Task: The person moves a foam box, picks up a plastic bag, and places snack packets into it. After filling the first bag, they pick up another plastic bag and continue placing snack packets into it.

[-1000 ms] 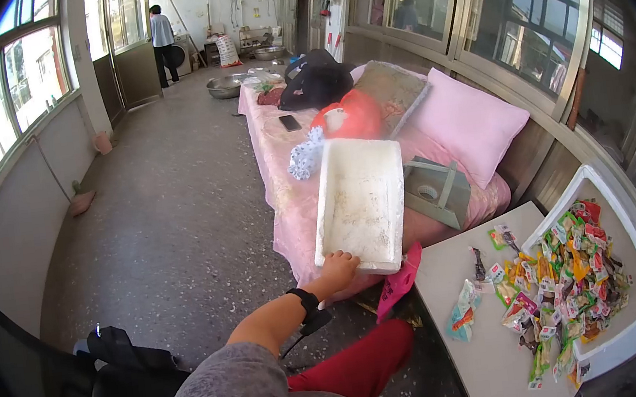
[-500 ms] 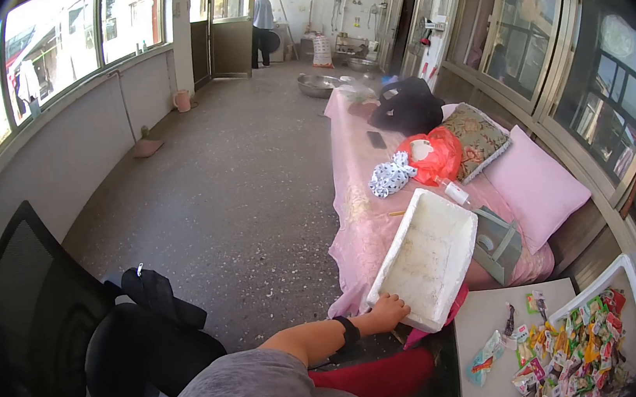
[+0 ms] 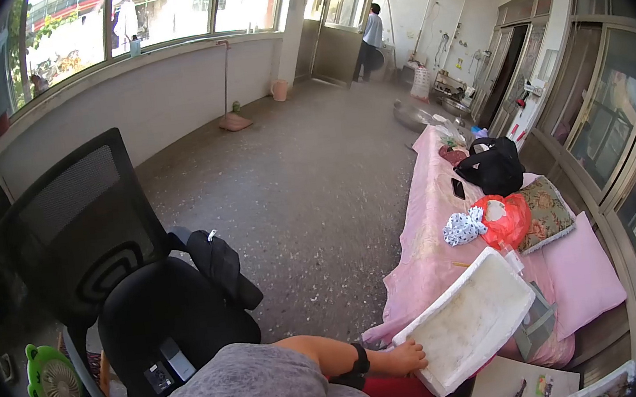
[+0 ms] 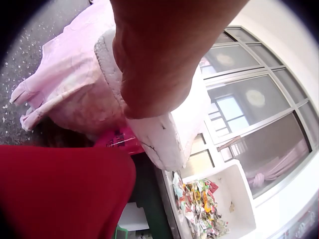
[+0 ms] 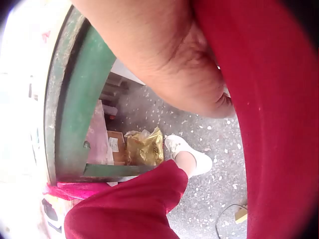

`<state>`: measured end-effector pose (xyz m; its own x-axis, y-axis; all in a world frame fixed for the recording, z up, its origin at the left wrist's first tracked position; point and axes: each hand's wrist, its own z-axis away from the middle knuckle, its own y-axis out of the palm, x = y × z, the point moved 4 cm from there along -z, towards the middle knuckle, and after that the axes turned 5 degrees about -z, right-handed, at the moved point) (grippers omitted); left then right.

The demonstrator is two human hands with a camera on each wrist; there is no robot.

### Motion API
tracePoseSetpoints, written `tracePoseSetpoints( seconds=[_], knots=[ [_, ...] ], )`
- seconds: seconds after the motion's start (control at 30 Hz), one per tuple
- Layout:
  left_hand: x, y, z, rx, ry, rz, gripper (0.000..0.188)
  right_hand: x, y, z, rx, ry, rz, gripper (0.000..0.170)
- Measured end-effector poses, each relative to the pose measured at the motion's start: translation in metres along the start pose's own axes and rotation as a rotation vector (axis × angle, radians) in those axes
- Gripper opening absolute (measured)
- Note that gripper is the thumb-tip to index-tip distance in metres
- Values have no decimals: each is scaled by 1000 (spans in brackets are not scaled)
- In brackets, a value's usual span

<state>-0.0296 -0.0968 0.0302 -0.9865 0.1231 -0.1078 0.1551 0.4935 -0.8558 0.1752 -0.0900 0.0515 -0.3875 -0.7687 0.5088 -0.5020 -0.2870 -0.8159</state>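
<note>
In the head view my left hand [image 3: 408, 357] grips the near edge of a white foam box [image 3: 465, 323], its fingers over the rim. The box is bare inside and leans on the end of a bed with a pink cover [image 3: 425, 245]. In the left wrist view the same hand [image 4: 154, 89] covers part of the box's edge, where a crack [image 4: 149, 147] shows. My right hand [image 5: 194, 79] is down beside a red trouser leg [image 5: 269, 124] in the right wrist view. Its fingers are mostly hidden, and I cannot tell whether they hold anything.
A black office chair [image 3: 167, 318] and green fan [image 3: 56, 381] stand left. A second foam box [image 4: 239, 194] with several small packets [image 4: 199, 204] is on the table [image 3: 504, 385]. The bed bears a red bag [image 3: 513, 227], phone [image 3: 458, 188] and pillows. A person [image 3: 370, 39] stands far off.
The head view has swung left, bringing the chair and fan further in and pushing most of the packets out. My left hand keeps its hold on the foam box, which appears more tilted.
</note>
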Motion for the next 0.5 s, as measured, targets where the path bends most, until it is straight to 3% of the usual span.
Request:
tracePoseSetpoints(
  seconds=[0.17, 0.5],
  knots=[
    [2, -8, -3, 6, -6, -25, 11, -3, 1, 1, 44, 31, -6, 19],
    [1, 10, -7, 147, 9, 35, 21, -20, -2, 21, 43, 141, -51, 23]
  ],
)
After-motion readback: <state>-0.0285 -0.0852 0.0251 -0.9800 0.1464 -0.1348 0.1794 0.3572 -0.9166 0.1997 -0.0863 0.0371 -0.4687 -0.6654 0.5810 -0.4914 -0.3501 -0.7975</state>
